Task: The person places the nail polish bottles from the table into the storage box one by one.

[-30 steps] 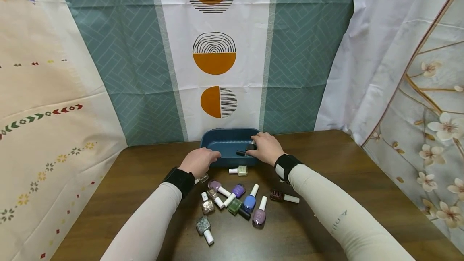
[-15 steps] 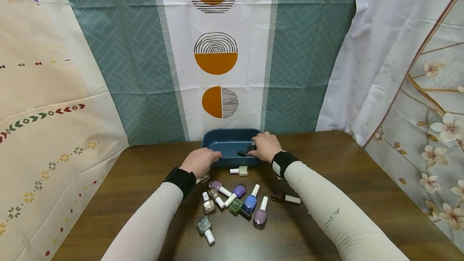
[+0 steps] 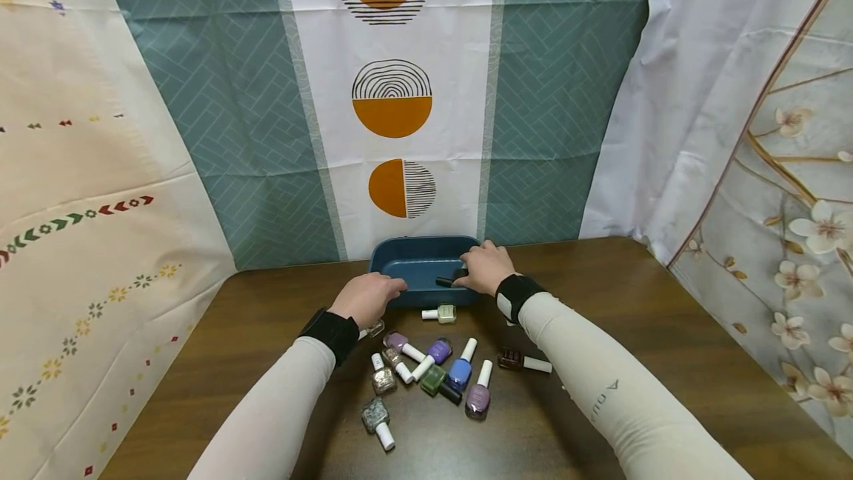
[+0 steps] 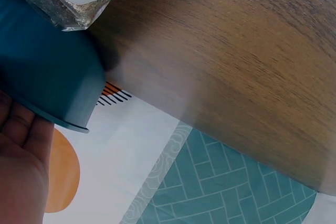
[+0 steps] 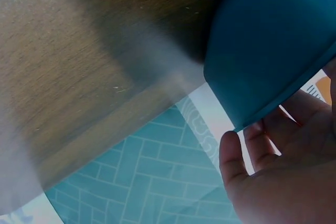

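A dark blue tray [image 3: 413, 267] stands at the back of the wooden table [image 3: 633, 317]. My right hand [image 3: 461, 276] is over the tray's right side and pinches a dark nail polish bottle [image 3: 450, 278], its black cap pointing left. In the right wrist view the fingers [image 5: 283, 166] reach past the tray's wall [image 5: 268, 45], and the bottle is hidden there. My left hand [image 3: 398, 286] rests relaxed against the tray's front left rim and holds nothing. The left wrist view shows its palm [image 4: 21, 171] beside the tray [image 4: 47, 77].
Several nail polish bottles lie in a loose heap [image 3: 433, 372] in front of the tray. One pale green bottle [image 3: 441, 312] lies by its front wall, and a glitter bottle [image 4: 63, 3] under my left wrist. Patterned curtains [image 3: 393, 110] close in the table's back and sides.
Both hands stay where they were at the tray, the right still holding the dark bottle. Only the head view shifts slightly.
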The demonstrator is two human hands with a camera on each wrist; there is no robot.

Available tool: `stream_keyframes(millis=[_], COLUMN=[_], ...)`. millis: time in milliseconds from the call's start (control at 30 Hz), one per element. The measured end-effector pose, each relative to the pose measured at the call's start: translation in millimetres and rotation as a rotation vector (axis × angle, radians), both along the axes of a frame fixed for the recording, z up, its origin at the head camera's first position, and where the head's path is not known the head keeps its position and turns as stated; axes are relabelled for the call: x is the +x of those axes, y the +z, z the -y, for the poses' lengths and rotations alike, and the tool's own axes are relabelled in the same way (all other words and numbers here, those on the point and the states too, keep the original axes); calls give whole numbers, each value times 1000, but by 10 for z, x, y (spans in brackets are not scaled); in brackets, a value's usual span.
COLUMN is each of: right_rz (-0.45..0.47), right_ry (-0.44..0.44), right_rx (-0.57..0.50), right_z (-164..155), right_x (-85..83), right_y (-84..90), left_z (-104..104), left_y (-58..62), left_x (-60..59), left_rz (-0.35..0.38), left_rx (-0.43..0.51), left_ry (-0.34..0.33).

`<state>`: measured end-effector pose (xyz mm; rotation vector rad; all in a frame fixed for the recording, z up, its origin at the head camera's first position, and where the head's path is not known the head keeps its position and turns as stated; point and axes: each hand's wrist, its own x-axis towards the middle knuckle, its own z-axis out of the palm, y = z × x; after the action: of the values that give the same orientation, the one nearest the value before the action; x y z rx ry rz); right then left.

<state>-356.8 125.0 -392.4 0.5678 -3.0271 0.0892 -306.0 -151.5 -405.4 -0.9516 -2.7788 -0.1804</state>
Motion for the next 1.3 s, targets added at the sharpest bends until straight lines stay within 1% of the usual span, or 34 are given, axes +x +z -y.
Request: stream_keyframes(millis=[100,367,500,667,933,1167,1300], right_rz=[1,31,45,66,85,84,82], right_ry=[-1,-20,-28,-36,-50,-54,-54], right_rx=[8,16,18,-4,-10,-3,-1], right_z=[13,33,35,38,53,61,70], right_x=[-13,34,24,17,35,27,16], right_y=[-3,62,73,67,103,101,98], left_z=[9,-14,-12,-1,21,25,27], left_y=[-6,43,34,1,-42,-46,-52], left_x=[-4,35,23,-5,-41,-57,-59], left_rz=[-2,9,7,9,3,14,7], left_rx=[-3,8,4,0,11,12,15], left_ry=[1,9,12,19,8,12,14])
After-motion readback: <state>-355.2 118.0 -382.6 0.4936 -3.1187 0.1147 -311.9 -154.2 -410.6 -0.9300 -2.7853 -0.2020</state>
